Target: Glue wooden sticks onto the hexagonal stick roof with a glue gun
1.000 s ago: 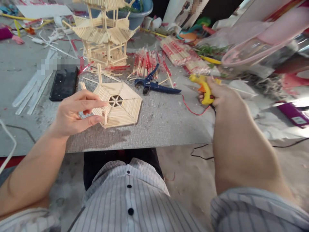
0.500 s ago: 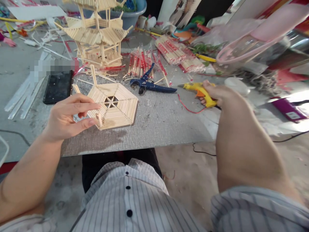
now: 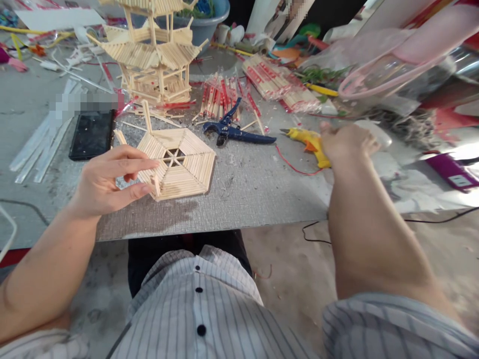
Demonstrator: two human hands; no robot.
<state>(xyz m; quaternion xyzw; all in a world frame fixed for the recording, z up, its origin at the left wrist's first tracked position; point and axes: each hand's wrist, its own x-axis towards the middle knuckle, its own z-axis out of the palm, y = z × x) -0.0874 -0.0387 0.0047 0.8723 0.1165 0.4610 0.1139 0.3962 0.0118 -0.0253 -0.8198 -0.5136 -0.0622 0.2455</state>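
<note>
A hexagonal panel of thin wooden sticks (image 3: 198,172) lies flat on the table, with spokes across the hole in its middle. Short posts stand at its left corners; one is a short wooden post (image 3: 155,185) at the near corner. My left hand (image 3: 112,179) holds that post between thumb and index finger. To the right, a yellow glue gun (image 3: 317,145) rests on its side. My right hand (image 3: 350,139) is just beside its handle, thumb and fingers spread, holding nothing; its fingers are partly blurred. Dark blue cutters (image 3: 239,133) lie between panel and glue gun.
A tiered stick pagoda (image 3: 153,55) stands behind the panel. Packs of wrapped sticks (image 3: 265,77) lie at the back. On the left are a black phone (image 3: 92,134) and clear glue sticks (image 3: 41,144). A purple box (image 3: 451,172) sits far right, near a black cable.
My right hand has let go of the glue gun and shifted right, leaving it on the table. My left hand stays at the post. The view has shifted slightly.
</note>
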